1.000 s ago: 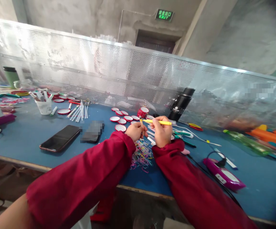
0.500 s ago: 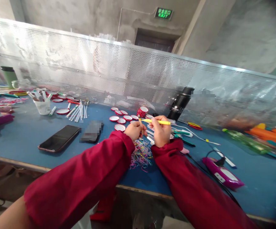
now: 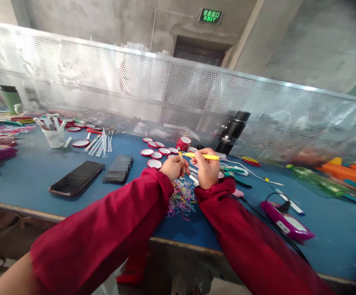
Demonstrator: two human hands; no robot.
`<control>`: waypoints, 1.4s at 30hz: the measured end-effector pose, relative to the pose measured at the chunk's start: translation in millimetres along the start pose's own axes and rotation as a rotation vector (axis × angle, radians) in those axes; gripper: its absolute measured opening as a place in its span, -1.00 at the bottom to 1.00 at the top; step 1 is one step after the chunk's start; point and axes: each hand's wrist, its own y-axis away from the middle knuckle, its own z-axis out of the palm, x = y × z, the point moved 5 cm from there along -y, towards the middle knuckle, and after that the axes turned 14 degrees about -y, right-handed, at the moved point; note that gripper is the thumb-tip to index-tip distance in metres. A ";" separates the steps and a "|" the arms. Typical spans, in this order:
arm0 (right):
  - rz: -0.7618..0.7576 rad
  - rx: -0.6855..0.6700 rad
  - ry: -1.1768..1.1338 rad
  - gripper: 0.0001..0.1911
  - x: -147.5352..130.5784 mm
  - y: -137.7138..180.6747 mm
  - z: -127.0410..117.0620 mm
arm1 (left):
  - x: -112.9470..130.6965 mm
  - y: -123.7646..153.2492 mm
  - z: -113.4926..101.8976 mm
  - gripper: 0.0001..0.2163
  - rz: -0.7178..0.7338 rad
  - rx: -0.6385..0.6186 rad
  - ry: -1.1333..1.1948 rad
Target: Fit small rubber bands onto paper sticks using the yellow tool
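Observation:
My left hand [image 3: 172, 168] pinches a small, thin tan stick [image 3: 180, 155] with a dark end, held upright; its exact kind is too small to tell. In my right hand [image 3: 208, 170] is a yellow marker pen [image 3: 210, 157], its tip pointing left at the stick's upper part. Whether tip and stick touch, I cannot tell. Under both wrists lies a tangled heap of thin coloured strands [image 3: 182, 198]. A white pen-like piece [image 3: 193, 179] shows between the hands. Just beyond stand round red-rimmed white lids [image 3: 155, 164] and a red patterned stack [image 3: 184, 142].
Two phones [image 3: 76, 178] lie left of my arms. Farther left are a white cup of markers [image 3: 55, 137] and white sticks [image 3: 99, 145]. To the right are a black flask [image 3: 235, 131], teal-handled pliers [image 3: 238, 178], a purple power strip [image 3: 288, 223] and a green bottle [image 3: 316, 180].
Almost nothing differs. My right hand and the yellow marker pen have shifted very slightly left, and the whole view has moved a touch.

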 end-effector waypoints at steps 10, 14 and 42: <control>0.007 0.005 -0.023 -0.85 -1.9 0.0 0.9 | -2.5 -2.3 0.5 -0.77 0.006 -0.002 0.021; 0.011 0.018 -0.016 -0.85 -0.4 -0.9 -0.6 | -1.6 -1.7 0.6 -0.77 0.011 0.000 0.028; 0.002 0.017 -0.042 -0.84 2.8 -2.1 -1.3 | 0.0 0.0 0.5 -0.77 0.025 0.013 -0.021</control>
